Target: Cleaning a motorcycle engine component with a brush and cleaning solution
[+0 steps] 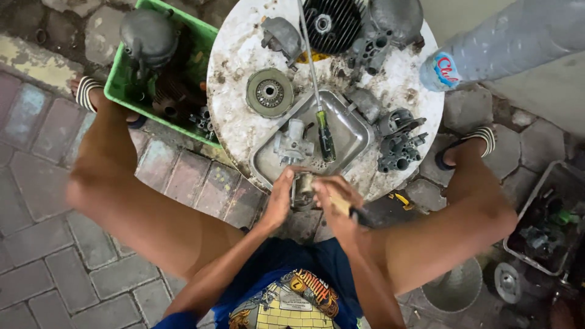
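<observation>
My left hand [279, 201] grips a small grey metal engine part [301, 190] at the near edge of a round white table [234, 91]. Against that same part my right hand [335, 201] holds a thin brush with a pale handle and dark end [353, 212]. Just beyond the hands lies a metal tray [353, 131] with a carburetor body [291, 143] and a green-and-black handled screwdriver [325, 131] resting across it.
On the table lie a round clutch disc [269, 92], a finned cylinder [332, 23] and several grey engine castings [399, 143]. A green crate [125, 91] of parts stands at left. A plastic bottle [487, 52] is upper right; a parts tray [542, 222] sits on the right paving.
</observation>
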